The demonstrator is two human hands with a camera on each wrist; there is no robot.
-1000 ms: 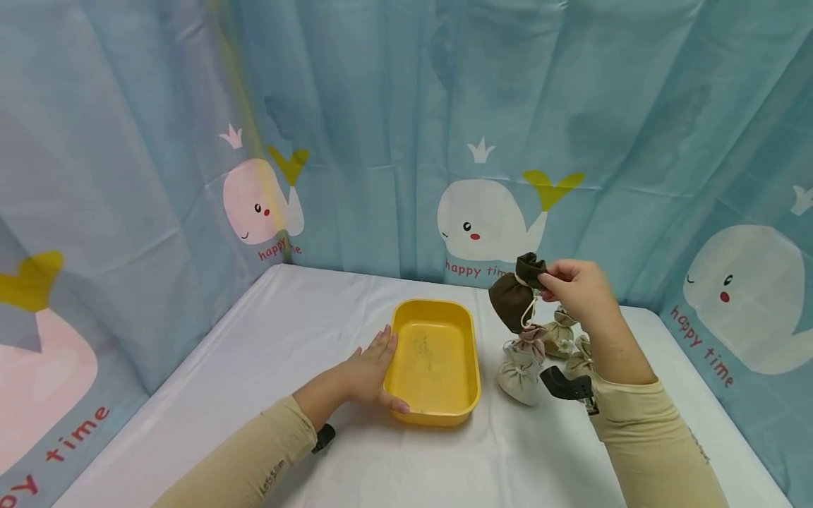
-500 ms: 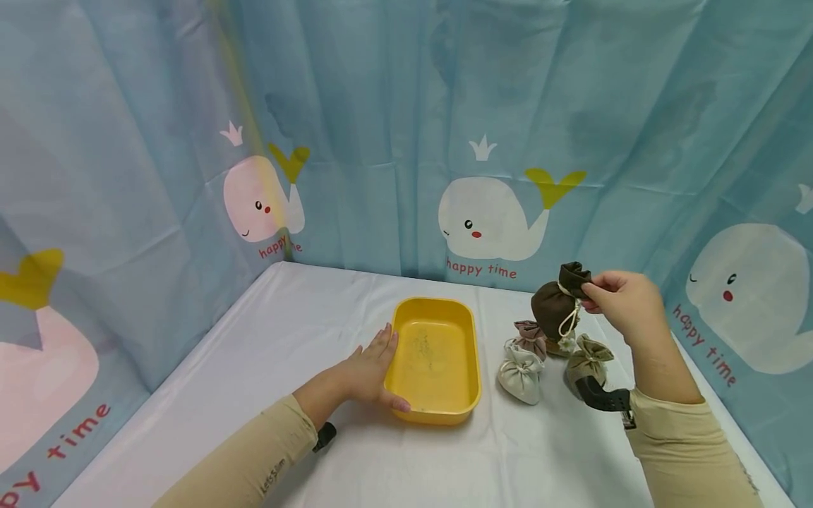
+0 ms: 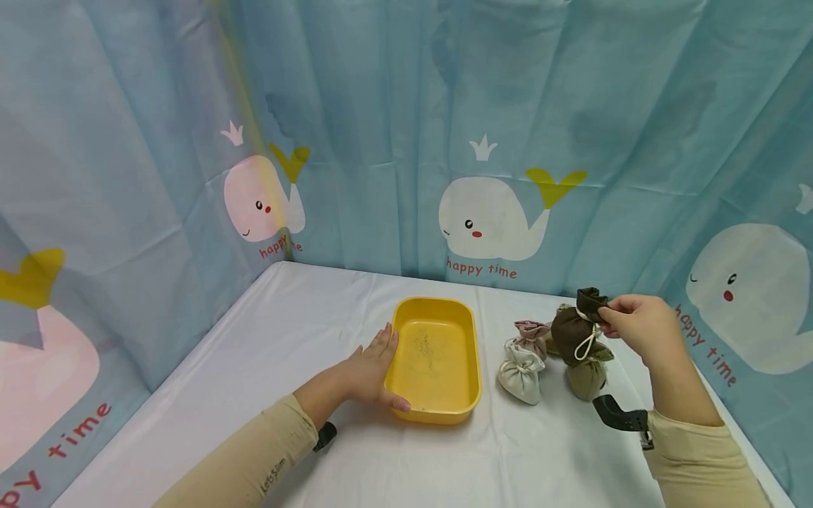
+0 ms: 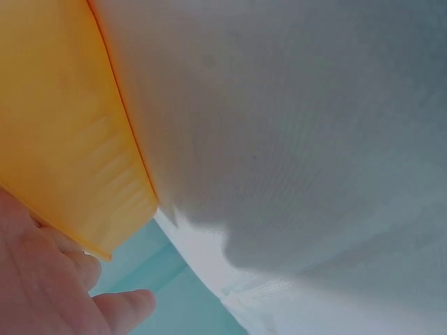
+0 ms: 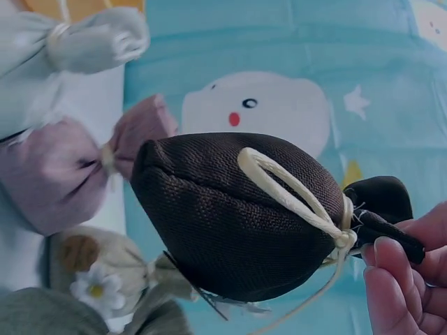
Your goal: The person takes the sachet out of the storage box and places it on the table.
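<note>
My right hand [image 3: 644,326] pinches the gathered neck of a dark brown drawstring pouch [image 5: 237,216], whose cream cord hangs in a loop. The pouch is held above the other pouches at the right of the table. Below and around it are a white pouch [image 3: 521,374], a pink pouch [image 5: 59,171], an olive pouch [image 3: 587,377] and a beige pouch with a daisy [image 5: 98,276], partly hidden in the head view. My left hand [image 3: 368,368] rests with spread, straight fingers on the left rim of the yellow tray [image 3: 476,353]; its thumb lies near the front corner.
A white cloth [image 3: 317,310] covers the table. Blue curtains with whale prints [image 3: 483,219] hang behind it and along both sides. The tray stands left of the pouches, with a strip of cloth between them. A black wrist camera [image 3: 619,416] sits on my right wrist.
My right hand has carried the brown pouch rightward and lower, from above the pink pouch to in front of the beige and olive ones. My left hand and the tray have stayed put.
</note>
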